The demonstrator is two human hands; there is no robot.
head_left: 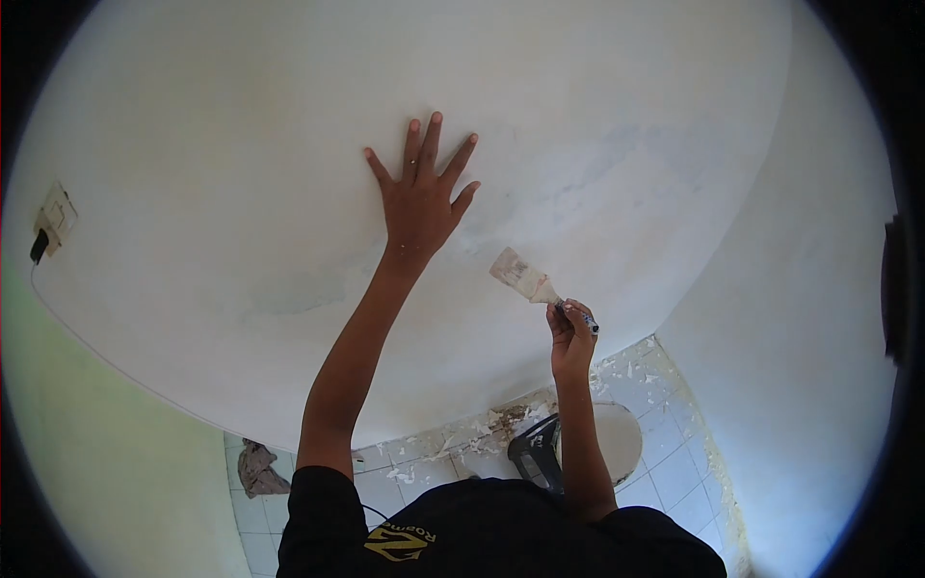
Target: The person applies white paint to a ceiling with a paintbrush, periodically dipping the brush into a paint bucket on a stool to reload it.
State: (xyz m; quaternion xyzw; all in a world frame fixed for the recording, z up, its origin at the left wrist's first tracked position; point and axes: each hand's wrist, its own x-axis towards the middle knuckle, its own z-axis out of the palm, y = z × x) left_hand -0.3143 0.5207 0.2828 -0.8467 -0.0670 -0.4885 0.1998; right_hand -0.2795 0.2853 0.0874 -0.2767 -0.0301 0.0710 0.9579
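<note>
My left hand lies flat against the pale wall with its fingers spread, holding nothing. Lower and to the right, my right hand is closed around the handle of a scraper. The scraper's wide, whitish-smeared blade points up and left, over the wall; whether it touches the surface I cannot tell. Grey-green patches mark the wall left of my left forearm, and bluish smudges show to the right of my left hand.
A socket plate with a black plug and cable is at the far left. Below, the tiled floor has white flakes along the wall's foot. A black object, a round pale container and a crumpled cloth are there.
</note>
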